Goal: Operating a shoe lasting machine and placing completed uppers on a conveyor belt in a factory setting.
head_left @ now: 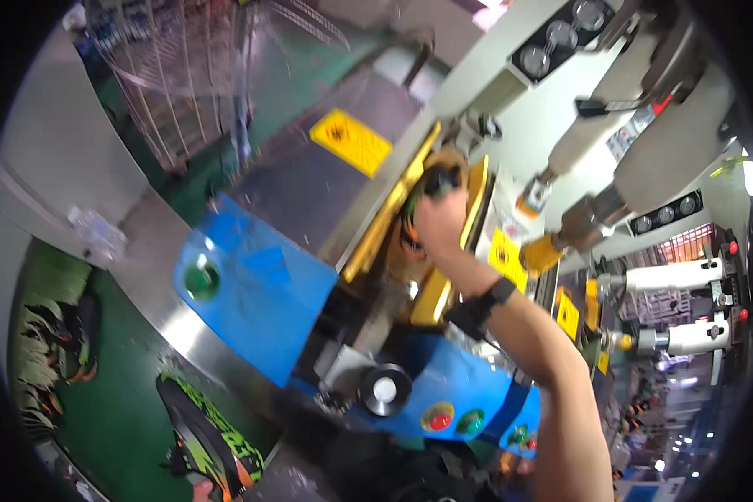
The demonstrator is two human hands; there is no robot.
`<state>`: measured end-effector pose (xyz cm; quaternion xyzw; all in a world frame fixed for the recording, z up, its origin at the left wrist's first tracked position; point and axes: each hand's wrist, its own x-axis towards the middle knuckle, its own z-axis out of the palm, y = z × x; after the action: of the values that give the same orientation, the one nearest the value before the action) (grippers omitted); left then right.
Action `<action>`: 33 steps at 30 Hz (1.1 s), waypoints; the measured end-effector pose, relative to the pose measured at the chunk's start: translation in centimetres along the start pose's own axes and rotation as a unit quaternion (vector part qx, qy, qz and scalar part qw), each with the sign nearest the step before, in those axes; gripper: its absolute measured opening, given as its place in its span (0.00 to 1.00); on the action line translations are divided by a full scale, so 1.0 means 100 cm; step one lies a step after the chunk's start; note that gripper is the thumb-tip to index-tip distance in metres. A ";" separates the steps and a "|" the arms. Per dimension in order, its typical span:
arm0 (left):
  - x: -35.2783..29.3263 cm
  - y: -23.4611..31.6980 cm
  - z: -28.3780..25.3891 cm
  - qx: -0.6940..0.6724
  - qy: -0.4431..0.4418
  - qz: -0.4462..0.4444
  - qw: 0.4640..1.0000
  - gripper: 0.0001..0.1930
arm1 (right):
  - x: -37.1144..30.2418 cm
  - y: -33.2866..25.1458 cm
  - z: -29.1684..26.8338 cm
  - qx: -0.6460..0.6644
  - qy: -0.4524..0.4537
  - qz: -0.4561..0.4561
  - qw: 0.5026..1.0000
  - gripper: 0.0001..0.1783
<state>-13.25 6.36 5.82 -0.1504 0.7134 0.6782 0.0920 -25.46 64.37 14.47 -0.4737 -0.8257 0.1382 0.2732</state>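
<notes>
My right hand [442,219] reaches into a press and is closed on a dark shoe [410,209] with orange and green trim. That shoe lies between two long yellow pads [453,272], and my hand hides part of it. Blur hides the exact grip of the fingers. At the lower left, my left hand [201,490] shows only a fingertip or two, pressed against another shoe [205,435]. This one is black with bright green and orange markings and a patterned green sole edge.
Blue control panels [263,289] carry green and red buttons [437,418]. Thick press cylinders [602,213] stand at the right. More shoes [75,335] lie on a green surface at the left, near a crumpled clear plastic piece [99,234]. A wire cart [171,84] stands behind.
</notes>
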 end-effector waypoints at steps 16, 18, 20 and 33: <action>-0.095 0.060 0.031 -0.379 -0.176 -0.172 0.892 0.29 | -0.170 0.041 -0.190 -0.025 -0.132 -0.417 0.899 0.38; -0.117 0.057 0.033 -0.396 -0.123 -0.154 0.897 0.30 | -0.249 0.077 -0.220 -0.030 -0.127 -0.395 0.909 0.43; -0.130 0.054 0.036 -0.399 -0.086 -0.241 0.881 0.29 | -0.299 0.101 -0.225 -0.279 -0.338 -0.348 0.829 0.44; -0.266 -0.018 -0.063 -0.387 0.099 -0.235 0.886 0.26 | -0.461 0.134 -0.218 0.361 -0.589 0.018 0.723 0.25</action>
<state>12.77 2.45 13.41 -0.4033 0.3435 0.8407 0.1120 15.26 31.02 10.84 -0.1768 -0.6995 0.6819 -0.1203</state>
